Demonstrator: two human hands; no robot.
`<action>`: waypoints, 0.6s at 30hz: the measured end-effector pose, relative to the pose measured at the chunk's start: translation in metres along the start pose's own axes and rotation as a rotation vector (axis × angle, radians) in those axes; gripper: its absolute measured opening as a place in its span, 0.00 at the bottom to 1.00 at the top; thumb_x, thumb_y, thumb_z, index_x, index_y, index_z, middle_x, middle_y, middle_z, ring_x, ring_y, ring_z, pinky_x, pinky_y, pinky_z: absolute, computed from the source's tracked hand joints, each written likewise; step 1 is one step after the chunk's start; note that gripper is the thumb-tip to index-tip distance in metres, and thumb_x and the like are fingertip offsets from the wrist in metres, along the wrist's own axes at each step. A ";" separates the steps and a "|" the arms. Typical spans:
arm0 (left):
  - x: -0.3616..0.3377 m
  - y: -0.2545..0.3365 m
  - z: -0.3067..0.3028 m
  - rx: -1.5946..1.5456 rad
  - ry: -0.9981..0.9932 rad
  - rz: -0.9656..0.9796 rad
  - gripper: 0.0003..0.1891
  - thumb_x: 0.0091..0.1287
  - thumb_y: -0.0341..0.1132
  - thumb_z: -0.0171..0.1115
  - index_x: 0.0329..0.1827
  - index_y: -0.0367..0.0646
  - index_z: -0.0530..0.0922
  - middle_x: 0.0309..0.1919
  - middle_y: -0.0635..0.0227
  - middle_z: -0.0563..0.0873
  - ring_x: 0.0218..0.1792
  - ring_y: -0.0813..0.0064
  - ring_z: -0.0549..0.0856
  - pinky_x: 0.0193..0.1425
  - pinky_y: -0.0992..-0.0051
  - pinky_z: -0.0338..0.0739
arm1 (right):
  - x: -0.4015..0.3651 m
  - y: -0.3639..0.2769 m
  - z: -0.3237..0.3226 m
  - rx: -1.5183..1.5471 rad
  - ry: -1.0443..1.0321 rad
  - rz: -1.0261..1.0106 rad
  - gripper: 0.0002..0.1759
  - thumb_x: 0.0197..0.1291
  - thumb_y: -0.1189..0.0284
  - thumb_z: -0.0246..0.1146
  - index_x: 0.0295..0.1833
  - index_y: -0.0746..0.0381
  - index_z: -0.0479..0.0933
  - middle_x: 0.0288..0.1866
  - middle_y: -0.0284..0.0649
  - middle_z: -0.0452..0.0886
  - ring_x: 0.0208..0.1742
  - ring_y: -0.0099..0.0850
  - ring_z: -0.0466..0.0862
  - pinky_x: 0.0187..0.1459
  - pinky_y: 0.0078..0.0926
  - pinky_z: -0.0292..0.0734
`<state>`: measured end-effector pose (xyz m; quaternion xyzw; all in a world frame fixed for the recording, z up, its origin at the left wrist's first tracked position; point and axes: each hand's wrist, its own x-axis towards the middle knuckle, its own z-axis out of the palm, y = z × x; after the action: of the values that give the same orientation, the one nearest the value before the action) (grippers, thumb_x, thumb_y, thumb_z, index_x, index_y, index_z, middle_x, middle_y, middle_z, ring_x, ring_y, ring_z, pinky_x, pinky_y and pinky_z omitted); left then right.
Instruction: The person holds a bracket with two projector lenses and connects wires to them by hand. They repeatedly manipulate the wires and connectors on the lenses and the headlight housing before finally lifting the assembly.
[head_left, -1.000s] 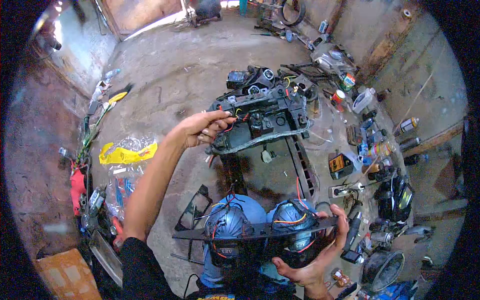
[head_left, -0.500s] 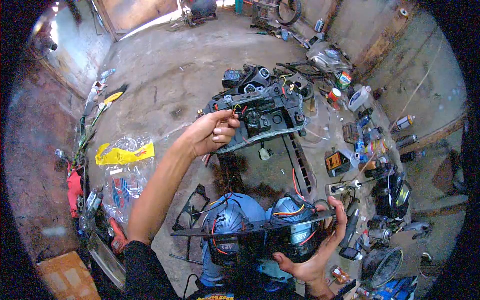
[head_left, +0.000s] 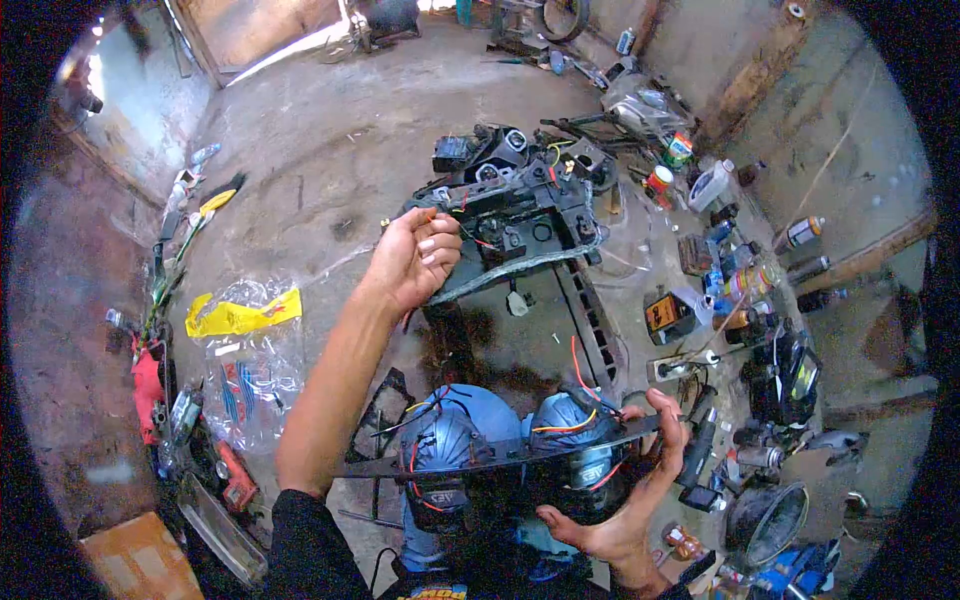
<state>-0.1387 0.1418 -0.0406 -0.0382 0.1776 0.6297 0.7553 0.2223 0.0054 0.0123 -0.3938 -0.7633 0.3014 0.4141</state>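
My left hand [head_left: 418,255] reaches out to the left end of a black plastic housing [head_left: 540,235] with loose wires. Its fingers are curled closed there; what they pinch, if anything, is hidden. My right hand [head_left: 625,500] grips the right end of a long dark panel [head_left: 500,462], thumb below and fingers at the edge. Two round projector lamps marked AES, the left lamp [head_left: 440,495] and the right lamp [head_left: 595,470], are mounted on it over my lap. Red, yellow and black wires [head_left: 565,428] hang around them.
A plastic bag with a yellow strip [head_left: 245,313] and a red tool [head_left: 236,478] lie left. Bottles, a black-orange container [head_left: 668,318], a power strip [head_left: 685,366] and a round dark bowl [head_left: 768,525] crowd the right. A black frame [head_left: 590,320] lies below the housing.
My left hand has moved slightly left, its fingers turned and curled more beside the housing. My right hand still holds the panel, almost unmoved. The view has shifted a little.
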 end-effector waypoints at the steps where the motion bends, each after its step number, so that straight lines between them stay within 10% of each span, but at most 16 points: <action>1: 0.000 -0.001 0.001 -0.031 -0.007 -0.004 0.11 0.84 0.36 0.46 0.40 0.44 0.70 0.30 0.76 0.73 0.21 0.86 0.66 0.21 0.80 0.60 | 0.002 0.000 0.000 -0.005 0.013 -0.022 0.81 0.33 0.45 0.90 0.87 0.59 0.47 0.80 0.55 0.58 0.74 0.48 0.66 0.73 0.51 0.66; 9: -0.003 -0.002 -0.002 -0.130 -0.071 -0.034 0.14 0.80 0.35 0.46 0.32 0.46 0.69 0.23 0.78 0.68 0.18 0.85 0.65 0.19 0.79 0.60 | 0.007 -0.002 0.002 -0.001 0.035 -0.062 0.79 0.33 0.49 0.91 0.87 0.56 0.50 0.79 0.55 0.58 0.62 0.45 0.75 0.65 0.49 0.75; 12: -0.004 -0.006 0.001 -0.132 -0.048 -0.012 0.14 0.79 0.35 0.46 0.31 0.46 0.69 0.23 0.78 0.67 0.18 0.85 0.65 0.19 0.79 0.60 | 0.000 0.001 0.003 0.020 0.015 -0.018 0.82 0.33 0.43 0.90 0.86 0.61 0.45 0.81 0.54 0.58 0.81 0.50 0.61 0.77 0.52 0.63; 18: -0.001 -0.011 -0.002 -0.117 -0.050 0.004 0.14 0.80 0.35 0.45 0.31 0.46 0.68 0.22 0.79 0.66 0.17 0.85 0.64 0.19 0.78 0.59 | 0.000 0.002 0.002 0.032 0.011 -0.007 0.82 0.33 0.43 0.90 0.86 0.61 0.46 0.82 0.54 0.58 0.80 0.50 0.62 0.77 0.52 0.63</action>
<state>-0.1284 0.1382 -0.0439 -0.0660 0.1218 0.6412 0.7548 0.2215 0.0059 0.0095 -0.3862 -0.7573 0.3099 0.4257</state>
